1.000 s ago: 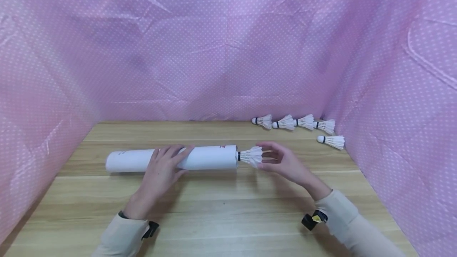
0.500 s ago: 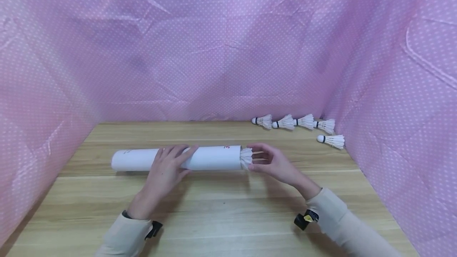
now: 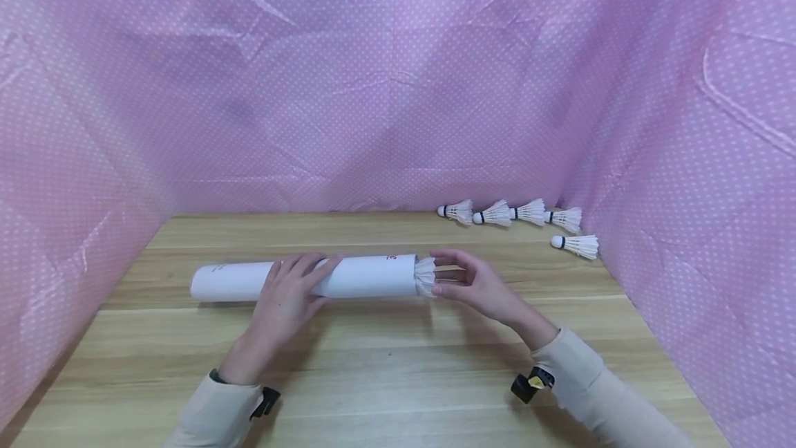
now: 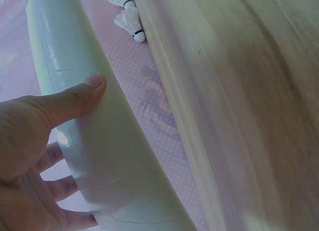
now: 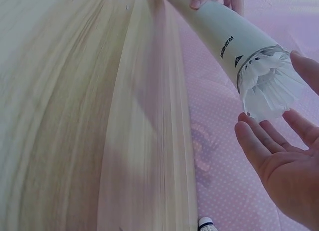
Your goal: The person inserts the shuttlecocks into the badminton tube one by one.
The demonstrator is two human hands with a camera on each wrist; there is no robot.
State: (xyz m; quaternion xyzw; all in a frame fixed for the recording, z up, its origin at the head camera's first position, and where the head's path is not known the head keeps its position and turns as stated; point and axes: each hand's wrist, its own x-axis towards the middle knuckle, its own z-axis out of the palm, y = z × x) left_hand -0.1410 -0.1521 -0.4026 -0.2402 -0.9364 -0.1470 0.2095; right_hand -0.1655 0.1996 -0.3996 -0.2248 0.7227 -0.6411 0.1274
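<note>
A white cardboard shuttlecock tube [image 3: 367, 276] lies sideways just above the table, its mouth facing right. My left hand [image 3: 288, 301] grips it round the middle; the left wrist view shows the thumb [image 4: 79, 99] across one side and the other fingers behind. At the mouth, the feather skirt of a shuttlecock [image 3: 425, 276] sticks out a little, while its cork is hidden inside. My right hand [image 3: 481, 289] holds this skirt at the rim, its fingertips spread around the feathers, as the right wrist view shows [image 5: 271, 94].
Several loose shuttlecocks [image 3: 494, 213] lie in a row at the back right of the wooden table [image 3: 385, 379]. Another shuttlecock [image 3: 575, 246] lies nearer, by the right edge. Pink dotted cloth [image 3: 392, 88] hangs around the back and sides.
The shuttlecock has slid left into the tube, from mostly outside to only its feather ends showing. My right hand moved left with it. The tube shifted slightly right, then back a little.
</note>
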